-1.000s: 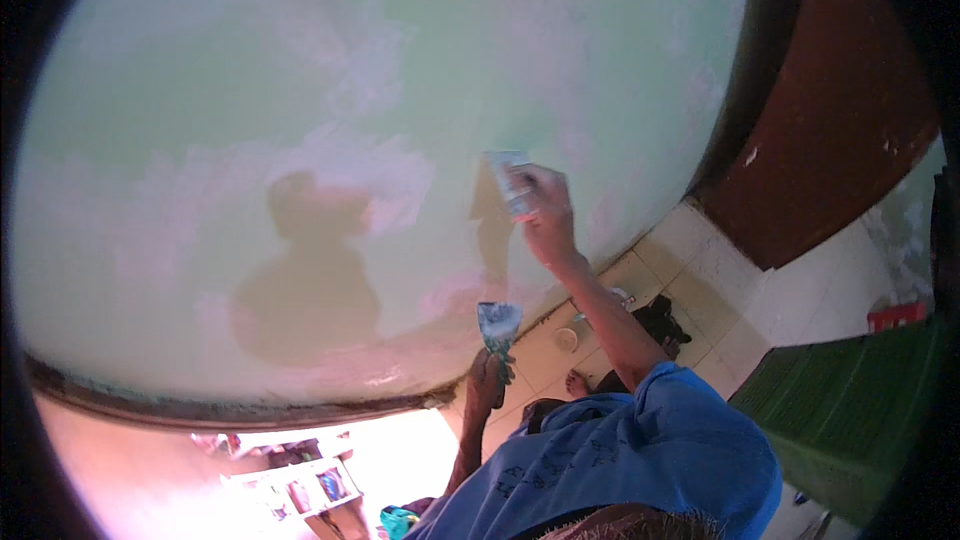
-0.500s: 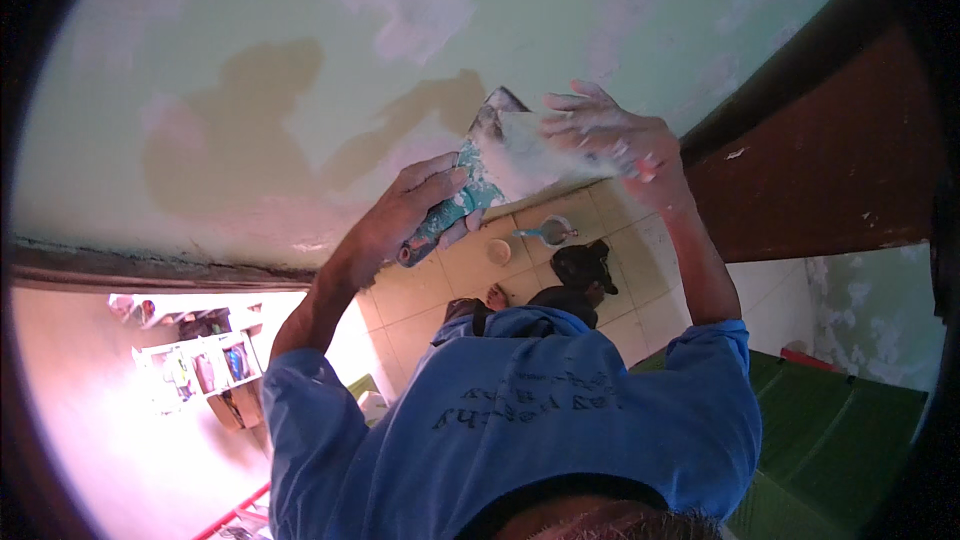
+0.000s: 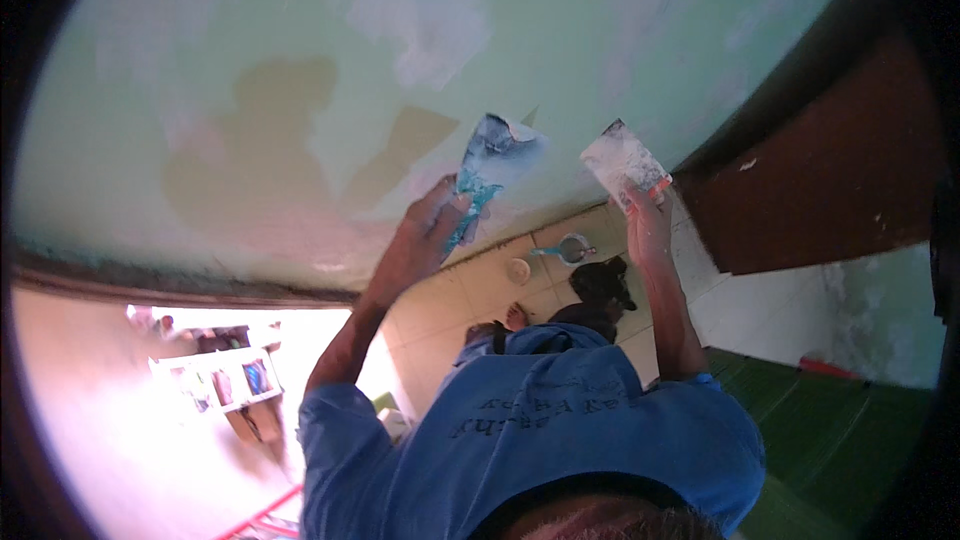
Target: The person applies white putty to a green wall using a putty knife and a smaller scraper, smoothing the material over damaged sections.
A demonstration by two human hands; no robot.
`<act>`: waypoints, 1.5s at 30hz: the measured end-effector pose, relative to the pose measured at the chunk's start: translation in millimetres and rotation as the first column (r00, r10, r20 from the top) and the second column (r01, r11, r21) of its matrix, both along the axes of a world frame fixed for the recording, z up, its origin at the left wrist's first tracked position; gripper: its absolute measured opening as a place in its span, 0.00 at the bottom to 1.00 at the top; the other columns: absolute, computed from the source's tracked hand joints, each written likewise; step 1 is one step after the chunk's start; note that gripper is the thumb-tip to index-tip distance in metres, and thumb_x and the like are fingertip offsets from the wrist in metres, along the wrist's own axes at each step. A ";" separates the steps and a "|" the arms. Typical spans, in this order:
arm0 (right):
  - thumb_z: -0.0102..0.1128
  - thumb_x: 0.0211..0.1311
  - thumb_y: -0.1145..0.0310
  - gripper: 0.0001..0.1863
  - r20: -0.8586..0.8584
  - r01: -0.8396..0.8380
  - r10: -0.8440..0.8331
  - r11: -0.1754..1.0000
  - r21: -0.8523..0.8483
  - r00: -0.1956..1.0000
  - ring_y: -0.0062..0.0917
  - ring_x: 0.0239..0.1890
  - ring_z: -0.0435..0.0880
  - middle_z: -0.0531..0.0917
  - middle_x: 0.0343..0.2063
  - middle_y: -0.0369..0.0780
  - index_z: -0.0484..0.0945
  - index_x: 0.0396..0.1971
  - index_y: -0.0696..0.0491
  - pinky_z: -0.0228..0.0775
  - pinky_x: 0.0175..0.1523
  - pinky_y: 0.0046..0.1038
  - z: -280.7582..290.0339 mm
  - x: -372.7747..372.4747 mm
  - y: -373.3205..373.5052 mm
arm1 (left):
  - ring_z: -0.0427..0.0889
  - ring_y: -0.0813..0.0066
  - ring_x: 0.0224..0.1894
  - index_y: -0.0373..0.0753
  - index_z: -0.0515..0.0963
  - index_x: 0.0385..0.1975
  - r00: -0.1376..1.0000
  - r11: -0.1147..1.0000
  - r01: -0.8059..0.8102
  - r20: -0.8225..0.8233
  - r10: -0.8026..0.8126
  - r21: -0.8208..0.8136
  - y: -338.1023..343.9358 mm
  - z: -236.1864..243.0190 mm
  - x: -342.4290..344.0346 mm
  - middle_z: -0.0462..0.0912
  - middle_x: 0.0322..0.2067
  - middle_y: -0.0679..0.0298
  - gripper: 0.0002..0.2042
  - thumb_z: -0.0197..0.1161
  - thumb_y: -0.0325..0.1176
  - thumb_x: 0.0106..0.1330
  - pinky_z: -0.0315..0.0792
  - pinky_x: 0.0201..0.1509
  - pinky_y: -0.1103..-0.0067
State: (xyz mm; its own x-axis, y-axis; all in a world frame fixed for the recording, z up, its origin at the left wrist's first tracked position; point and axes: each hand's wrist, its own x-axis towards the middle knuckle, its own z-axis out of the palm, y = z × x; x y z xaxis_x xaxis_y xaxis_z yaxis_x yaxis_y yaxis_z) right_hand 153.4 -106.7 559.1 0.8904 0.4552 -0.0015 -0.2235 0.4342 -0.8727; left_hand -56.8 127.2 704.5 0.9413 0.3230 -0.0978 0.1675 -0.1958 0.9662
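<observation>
My left hand (image 3: pixel 430 222) grips the teal handle of a putty knife (image 3: pixel 492 145), its wide blade smeared with white compound and raised before the mint-green wall (image 3: pixel 280 10). To its right, my right hand (image 3: pixel 645 220) holds a flat rectangular spreader (image 3: pixel 615 150), white with residue and red-orange along one edge. The two tools are apart. Whitish patches (image 3: pixel 410 20) cover parts of the wall, and my shadow falls on it.
Below, on the tiled floor (image 3: pixel 440 340), lie a small bowl (image 3: pixel 518 270), a round container (image 3: pixel 573 250) with a teal object, and my feet (image 3: pixel 515 317). A brown door (image 3: pixel 810 170) is at right, a green padded surface (image 3: pixel 830 450) lower right, a shelf (image 3: pixel 215 380) in brightness lower left.
My right hand came from the wall to the putty knife, blurred, and has now moved down and away from it with the spreader. My left hand has raised the knife.
</observation>
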 end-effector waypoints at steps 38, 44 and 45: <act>0.57 0.54 0.79 0.32 0.877 0.886 -0.479 0.422 0.191 0.040 0.44 0.54 0.70 0.71 0.53 0.47 0.67 0.63 0.57 0.65 0.57 0.43 176.5 137.8 172.3 | 0.77 0.75 0.31 0.35 0.69 0.64 0.977 0.957 -0.095 -0.157 0.142 0.273 29.6 -167.3 -46.8 0.79 0.37 0.58 0.20 0.51 0.27 0.73 0.73 0.35 0.77; 0.60 0.52 0.74 0.30 0.959 0.774 -0.283 0.611 0.170 0.013 0.38 0.54 0.73 0.75 0.51 0.40 0.74 0.60 0.50 0.66 0.54 0.42 145.8 88.9 158.2 | 0.78 0.73 0.30 0.36 0.69 0.64 0.976 0.940 -0.114 -0.142 0.167 0.321 31.6 -164.0 -52.2 0.80 0.36 0.57 0.20 0.52 0.26 0.73 0.74 0.35 0.76; 0.64 0.50 0.71 0.31 0.946 0.788 -0.321 0.569 0.237 -0.053 0.37 0.54 0.74 0.76 0.52 0.36 0.76 0.59 0.46 0.67 0.55 0.40 145.0 100.6 149.7 | 0.78 0.73 0.30 0.37 0.69 0.64 0.974 0.941 -0.122 -0.144 0.175 0.316 29.8 -164.4 -52.2 0.80 0.36 0.57 0.20 0.51 0.26 0.73 0.74 0.35 0.76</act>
